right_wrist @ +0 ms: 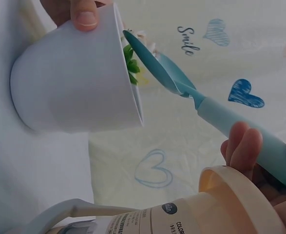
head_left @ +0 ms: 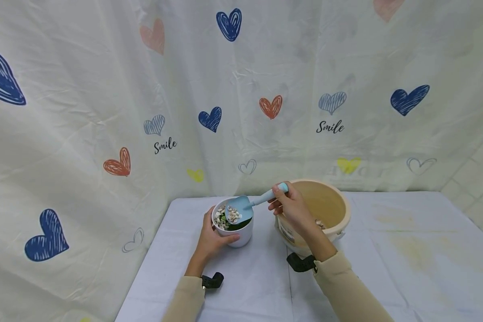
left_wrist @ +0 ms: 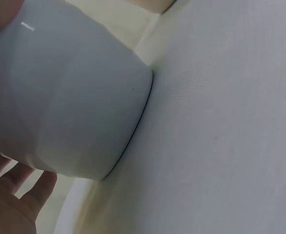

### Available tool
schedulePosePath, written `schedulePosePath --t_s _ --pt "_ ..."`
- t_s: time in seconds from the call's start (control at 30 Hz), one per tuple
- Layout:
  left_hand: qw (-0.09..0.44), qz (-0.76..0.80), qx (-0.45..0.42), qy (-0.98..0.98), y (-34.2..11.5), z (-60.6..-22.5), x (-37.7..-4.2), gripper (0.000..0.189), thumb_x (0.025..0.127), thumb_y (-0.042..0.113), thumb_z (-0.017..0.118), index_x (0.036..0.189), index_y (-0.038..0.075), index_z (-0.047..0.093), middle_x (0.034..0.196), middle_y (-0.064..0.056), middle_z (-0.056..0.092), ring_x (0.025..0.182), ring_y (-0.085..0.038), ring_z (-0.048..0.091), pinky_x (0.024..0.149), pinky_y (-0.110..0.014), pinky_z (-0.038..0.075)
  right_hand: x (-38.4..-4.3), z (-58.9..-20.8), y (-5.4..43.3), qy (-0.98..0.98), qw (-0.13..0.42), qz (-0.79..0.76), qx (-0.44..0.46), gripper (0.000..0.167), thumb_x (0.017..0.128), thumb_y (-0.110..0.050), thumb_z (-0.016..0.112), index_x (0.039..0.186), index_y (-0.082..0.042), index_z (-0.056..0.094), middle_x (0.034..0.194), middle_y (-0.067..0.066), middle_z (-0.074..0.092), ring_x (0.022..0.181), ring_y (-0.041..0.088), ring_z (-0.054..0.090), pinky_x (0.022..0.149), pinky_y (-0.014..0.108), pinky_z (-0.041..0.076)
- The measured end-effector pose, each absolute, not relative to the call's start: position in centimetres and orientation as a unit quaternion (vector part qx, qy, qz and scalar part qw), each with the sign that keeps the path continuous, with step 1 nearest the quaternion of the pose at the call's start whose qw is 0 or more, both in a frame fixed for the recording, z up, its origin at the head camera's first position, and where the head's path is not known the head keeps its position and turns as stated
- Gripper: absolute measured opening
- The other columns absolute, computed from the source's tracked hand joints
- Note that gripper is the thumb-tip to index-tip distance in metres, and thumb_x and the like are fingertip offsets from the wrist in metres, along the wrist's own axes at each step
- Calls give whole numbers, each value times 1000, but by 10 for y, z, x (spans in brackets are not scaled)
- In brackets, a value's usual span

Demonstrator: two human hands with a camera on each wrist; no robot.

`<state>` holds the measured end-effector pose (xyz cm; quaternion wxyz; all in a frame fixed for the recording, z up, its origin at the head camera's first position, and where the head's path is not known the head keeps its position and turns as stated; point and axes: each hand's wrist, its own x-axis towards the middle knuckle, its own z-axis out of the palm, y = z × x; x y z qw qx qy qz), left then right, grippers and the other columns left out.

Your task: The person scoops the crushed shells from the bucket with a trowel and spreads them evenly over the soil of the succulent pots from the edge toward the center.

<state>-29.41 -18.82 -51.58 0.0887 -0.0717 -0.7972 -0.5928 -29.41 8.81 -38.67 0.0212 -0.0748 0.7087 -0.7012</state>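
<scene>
A white flower pot (head_left: pixel 244 236) stands on the table, with pale pebble-like pieces (head_left: pixel 220 218) and green leaves (right_wrist: pixel 129 58) showing inside its rim. My left hand (head_left: pixel 210 238) grips the pot's side, its thumb across the front near the rim. My right hand (head_left: pixel 297 213) holds a light-blue hand shovel (head_left: pixel 268 196) by its handle. Over the pot's opening, the shovel's blade carries several pale pieces (head_left: pixel 234 215). In the left wrist view the pot (left_wrist: pixel 74 97) fills the left side, and its contents are hidden.
A cream bucket (head_left: pixel 338 201) with a label and a handle stands right of the pot, under my right forearm; some pale pieces lie inside it. White cloth covers the table (head_left: pixel 386 259). A curtain with printed hearts (head_left: pixel 265 147) hangs behind the table's far edge.
</scene>
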Motion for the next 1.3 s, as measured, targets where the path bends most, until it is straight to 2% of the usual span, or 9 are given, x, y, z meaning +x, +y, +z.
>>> schedulePosePath --t_s 0.23,0.37,0.53,0.73,0.93,1.13,1.3 --pt "77 -606 -79 -788 -194 -516 -296 113 64 23 99 156 28 34 154 1 45 145 -28 42 120 -56 33 -294 -387 89 714 28 -696 -78 32 109 -31 48 124 -3 49 103 16 64 77 16 66 67 23 53" --pt "77 -617 -91 -778 -197 -517 -298 108 65 19 99 153 29 36 152 3 48 144 -26 44 120 -55 33 -294 -387 89 713 30 -695 -84 32 109 -30 48 125 -3 49 103 16 64 78 16 66 68 23 53" --pt "80 -616 -93 -778 -199 -514 -297 105 65 19 99 150 28 37 151 4 51 141 -23 47 119 -54 34 -295 -388 90 717 29 -691 -91 32 109 -30 48 125 -2 49 104 16 64 78 16 66 68 23 53" --pt "72 -613 -94 -781 -202 -514 -296 104 67 20 98 151 28 37 149 1 53 137 -26 49 117 -55 35 -295 -389 90 718 29 -688 -103 32 109 -29 48 124 -1 49 105 19 64 78 16 66 67 23 52" --pt "56 -617 -103 -778 -205 -516 -299 103 69 20 97 151 32 37 151 2 53 139 -28 50 118 -57 35 -293 -388 89 717 30 -688 -108 30 110 -27 48 123 0 49 105 19 64 78 17 66 67 23 52" --pt "49 -621 -120 -773 -206 -516 -300 103 72 21 94 155 30 34 155 2 48 141 -27 47 118 -55 34 -293 -388 88 715 27 -691 -107 28 110 -26 47 121 -1 49 104 18 64 77 17 65 66 22 51" --pt "49 -612 -111 -781 -201 -515 -298 111 69 24 96 157 29 29 158 2 42 146 -27 40 120 -57 31 -294 -388 88 717 26 -690 -99 27 110 -27 47 122 -3 50 103 16 64 78 16 65 66 23 51"
